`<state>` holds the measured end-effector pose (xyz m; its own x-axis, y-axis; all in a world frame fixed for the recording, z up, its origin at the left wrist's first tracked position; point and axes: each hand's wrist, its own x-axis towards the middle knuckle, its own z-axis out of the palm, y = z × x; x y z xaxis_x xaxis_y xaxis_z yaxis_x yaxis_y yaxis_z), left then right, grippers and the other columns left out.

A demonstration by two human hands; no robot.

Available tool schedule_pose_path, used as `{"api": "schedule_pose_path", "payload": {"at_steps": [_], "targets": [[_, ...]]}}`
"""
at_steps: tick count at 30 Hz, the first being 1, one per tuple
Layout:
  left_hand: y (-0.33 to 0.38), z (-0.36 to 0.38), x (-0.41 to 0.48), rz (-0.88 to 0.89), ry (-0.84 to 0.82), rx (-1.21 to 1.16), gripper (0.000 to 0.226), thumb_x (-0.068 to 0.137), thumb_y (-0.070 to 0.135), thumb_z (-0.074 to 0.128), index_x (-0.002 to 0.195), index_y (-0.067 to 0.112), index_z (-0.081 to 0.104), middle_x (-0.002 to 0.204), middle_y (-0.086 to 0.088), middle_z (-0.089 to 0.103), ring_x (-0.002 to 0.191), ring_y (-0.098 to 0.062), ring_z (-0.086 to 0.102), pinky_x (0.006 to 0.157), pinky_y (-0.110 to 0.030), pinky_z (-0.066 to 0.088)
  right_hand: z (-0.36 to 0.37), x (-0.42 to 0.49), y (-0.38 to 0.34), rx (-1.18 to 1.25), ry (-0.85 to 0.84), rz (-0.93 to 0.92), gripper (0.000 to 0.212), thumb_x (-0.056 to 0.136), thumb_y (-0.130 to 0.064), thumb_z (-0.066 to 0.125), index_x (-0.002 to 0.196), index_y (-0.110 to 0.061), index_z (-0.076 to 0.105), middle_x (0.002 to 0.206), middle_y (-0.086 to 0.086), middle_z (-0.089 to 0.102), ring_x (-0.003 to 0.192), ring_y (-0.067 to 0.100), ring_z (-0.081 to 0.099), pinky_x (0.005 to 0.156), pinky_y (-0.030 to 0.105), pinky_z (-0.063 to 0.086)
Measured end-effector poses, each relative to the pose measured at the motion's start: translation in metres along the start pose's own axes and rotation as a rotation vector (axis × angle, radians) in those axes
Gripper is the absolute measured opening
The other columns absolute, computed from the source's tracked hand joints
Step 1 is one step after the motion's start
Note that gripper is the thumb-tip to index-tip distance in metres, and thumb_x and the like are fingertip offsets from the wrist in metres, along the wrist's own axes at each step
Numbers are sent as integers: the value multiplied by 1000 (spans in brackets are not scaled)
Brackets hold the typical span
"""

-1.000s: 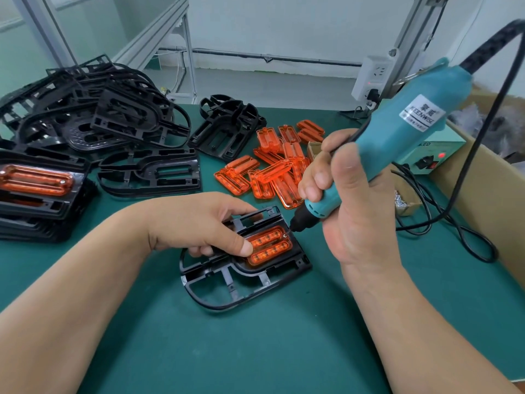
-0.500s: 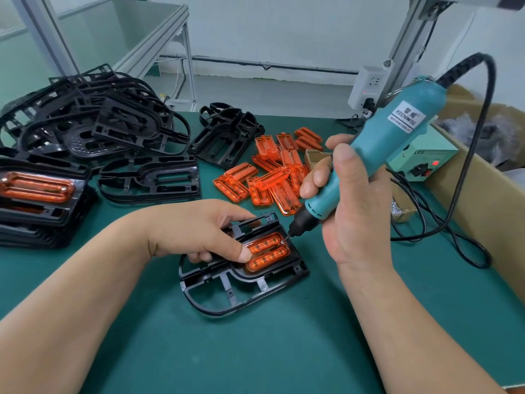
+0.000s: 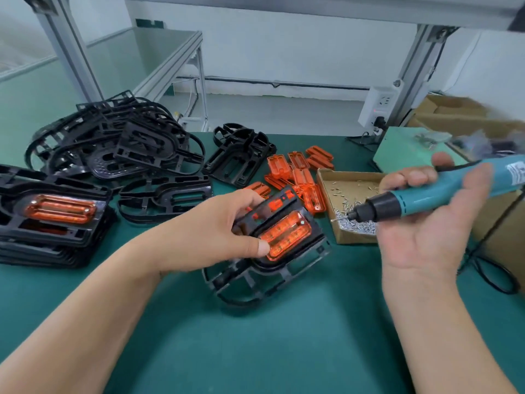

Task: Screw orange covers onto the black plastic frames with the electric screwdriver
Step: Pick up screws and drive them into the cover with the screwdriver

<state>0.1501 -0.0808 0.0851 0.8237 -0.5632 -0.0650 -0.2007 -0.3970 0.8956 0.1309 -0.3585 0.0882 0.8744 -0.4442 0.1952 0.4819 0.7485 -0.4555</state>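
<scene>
- Thumb of the left hand (image 3: 216, 237) pins the orange cover (image 3: 285, 236) in its seat so it cannot shift, while that hand grips the black frame (image 3: 255, 282), tipped up off the mat (image 3: 255, 351)
- Right hand (image 3: 431, 231), well apart, curls round the screwdriver (image 3: 420, 200), tip low over the box (image 3: 355, 240) of screws (image 3: 358, 224), likely to collect one
- Spare covers (image 3: 301, 174) and bare frames (image 3: 127, 149) lie behind, within reach

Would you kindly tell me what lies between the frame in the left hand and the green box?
In the head view, an open cardboard box of screws sits between the frame and the green box, the screwdriver tip over it.
</scene>
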Motion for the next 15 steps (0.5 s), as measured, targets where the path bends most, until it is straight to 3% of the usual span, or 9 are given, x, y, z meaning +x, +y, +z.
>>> {"api": "schedule_pose_path", "payload": {"at_steps": [3,6,8,11,13,15], "targets": [[6,8,-1,123,243,208,39,80,41,80,111,42,57,92,18,71,74,-3,61,69,-33,52,-5,7,-4,6,99,17,26,106,-43,59,106,-17,57,77,-4,48,68,10,52,69,25,49],[16,16,-1,375,526,617,33,84,34,73,107,43,52,101,23,65,82,-3,60,66,-27,48,-8,8,-3,-67,113,113,22,104,-40,63,100,-19,57,76,-5,48,64,8,51,63,22,48],[19,17,1,639,617,812,31,86,14,67,110,28,55,101,15,65,85,-13,62,67,-35,50,-9,8,-2,-122,70,182,23,104,-40,62,96,-18,59,77,-4,48,61,7,48,58,21,46],[17,20,2,922,734,883,33,88,-9,54,111,15,56,102,-4,67,81,-32,65,64,-47,52,-5,6,1,-282,-67,314,27,96,-44,69,94,-18,63,81,1,53,56,8,49,53,21,47],[16,24,0,1015,802,858,35,86,-11,65,110,13,56,107,-5,63,81,-32,63,65,-47,51,-1,0,5,-367,-186,395,43,79,-51,86,94,-16,65,92,10,57,70,22,57,69,32,54],[13,28,-1,1074,827,845,40,80,-11,70,109,13,55,111,-5,62,85,-31,60,69,-45,50,4,-9,9,-440,-280,450,60,65,-52,97,94,-10,66,106,24,52,97,40,54,90,53,50]]}}
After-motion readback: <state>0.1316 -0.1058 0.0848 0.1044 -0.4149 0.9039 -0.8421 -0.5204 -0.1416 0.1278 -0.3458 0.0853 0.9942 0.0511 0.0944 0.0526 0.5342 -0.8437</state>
